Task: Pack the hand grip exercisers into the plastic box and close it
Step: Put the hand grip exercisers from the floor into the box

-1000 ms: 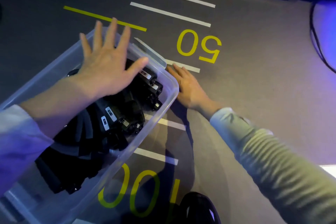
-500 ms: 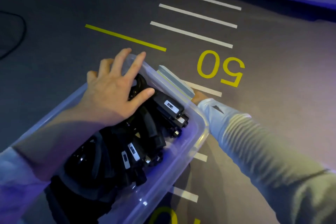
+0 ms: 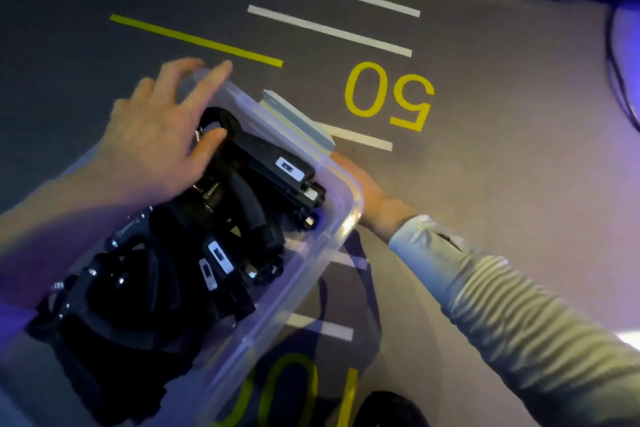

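Floor (image 3: 502,156) fills the room's lower view, a grey mat marked with white stripes, a yellow line, a yellow "50" (image 3: 389,97) toward the far side and a "100" (image 3: 304,392) at the near edge. Across its left half lies the clear box (image 3: 294,291), open on top, running from the near left corner up toward the yellow line. Packed inside, filling it from end to end, are the black grips (image 3: 180,270), several showing small white labels. A pale clip (image 3: 298,121) stands at the box's far end wall. The left hand (image 3: 156,135) is over the far end of the box, fingers spread and loosely bent, fingertips at the far rim, thumb resting on the topmost grip. The right hand (image 3: 363,184) lies low on the floor against the box's right far corner; its fingers are hidden behind the rim, so I cannot tell how they are set. A striped sleeve (image 3: 519,315) runs back to the near right corner.
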